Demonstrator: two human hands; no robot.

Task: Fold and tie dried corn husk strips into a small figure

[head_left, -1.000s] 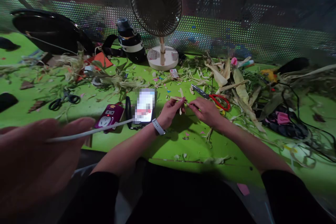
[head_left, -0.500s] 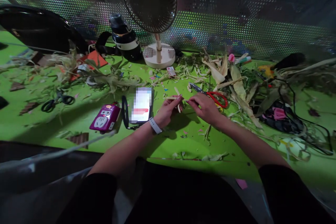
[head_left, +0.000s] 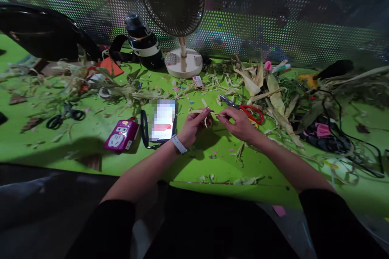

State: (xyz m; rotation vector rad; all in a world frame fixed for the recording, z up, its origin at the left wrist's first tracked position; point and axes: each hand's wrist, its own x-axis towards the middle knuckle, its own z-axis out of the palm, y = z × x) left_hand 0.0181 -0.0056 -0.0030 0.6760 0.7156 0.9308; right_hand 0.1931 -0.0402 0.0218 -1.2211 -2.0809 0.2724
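Pale strips of what looks like dried corn husk point(head_left: 206, 123) are pinched between the thumb and fingers of my left hand point(head_left: 193, 126), which wears a light wristband. Close beside it, my right hand point(head_left: 235, 122) pinches the end of a thin strip that runs across from the left fingers. Just behind my right hand lie red-handled scissors point(head_left: 251, 114), blades pointing up and left. Left of my left wrist a phone point(head_left: 163, 121) with a lit, blurred screen rests on the green table point(head_left: 194, 166).
A purple power adapter point(head_left: 121, 134) and dark scissors point(head_left: 65, 115) lie left. Behind stand a fan point(head_left: 183, 62) and a dark bottle point(head_left: 146, 44). Corn husks point(head_left: 275, 93) and scraps litter the back and right, near a black cable point(head_left: 369, 145).
My right fingers have met the strip, which now spans the small gap between both hands. Both hands stay in nearly the same place. A pale blurred cord at lower left is gone.
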